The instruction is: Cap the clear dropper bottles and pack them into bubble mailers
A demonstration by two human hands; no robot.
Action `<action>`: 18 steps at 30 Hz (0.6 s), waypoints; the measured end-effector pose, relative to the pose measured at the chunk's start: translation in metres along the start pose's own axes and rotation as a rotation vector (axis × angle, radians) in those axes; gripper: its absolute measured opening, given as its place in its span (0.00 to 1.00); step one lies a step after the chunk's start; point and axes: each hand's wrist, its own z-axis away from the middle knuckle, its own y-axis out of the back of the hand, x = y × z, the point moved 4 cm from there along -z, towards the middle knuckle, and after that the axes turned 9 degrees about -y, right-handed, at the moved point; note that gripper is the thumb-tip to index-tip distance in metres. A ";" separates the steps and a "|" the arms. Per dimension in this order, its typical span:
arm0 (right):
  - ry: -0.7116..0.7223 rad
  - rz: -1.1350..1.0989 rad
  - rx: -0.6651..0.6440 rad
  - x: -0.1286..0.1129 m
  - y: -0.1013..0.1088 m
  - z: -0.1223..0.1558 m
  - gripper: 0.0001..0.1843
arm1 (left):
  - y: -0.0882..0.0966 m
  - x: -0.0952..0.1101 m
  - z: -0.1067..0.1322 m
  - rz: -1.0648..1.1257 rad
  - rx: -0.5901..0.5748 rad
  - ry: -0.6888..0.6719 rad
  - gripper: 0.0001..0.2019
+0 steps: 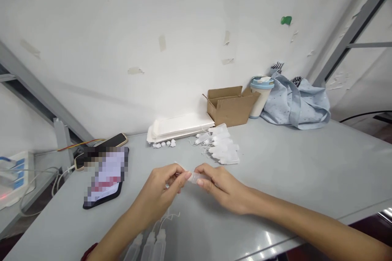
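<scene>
Between my two hands is a small translucent plastic bottle (194, 178), held above the grey table. My left hand (167, 183) pinches one end of it with thumb and fingertips. The other end is gripped by my right hand (219, 183), fingers closed round it. Part of the bottle is hidden by the fingers. Beyond my hands lies a heap of similar bottles (223, 147) with thin strings. Several more clear bottles (158, 246) lie near the front edge by my left forearm. A row of small white caps (163, 144) sits farther back.
White flat boxes (180, 126) and an open cardboard box (232, 110) stand along the wall. A lidded cup (260, 94) and a light blue bag (295, 104) are at the back right. Two phones, one a dark phone (118, 142), and a power strip (18, 177) are left.
</scene>
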 end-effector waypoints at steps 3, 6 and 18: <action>-0.036 -0.098 -0.066 0.001 -0.001 0.000 0.18 | -0.004 -0.003 0.001 0.053 -0.029 0.010 0.14; -0.204 -0.515 -0.258 0.009 -0.006 -0.002 0.19 | -0.005 -0.003 0.003 0.053 -0.044 -0.064 0.11; 0.103 0.260 0.022 0.004 -0.002 -0.002 0.16 | -0.009 0.000 0.002 0.329 -0.151 0.105 0.11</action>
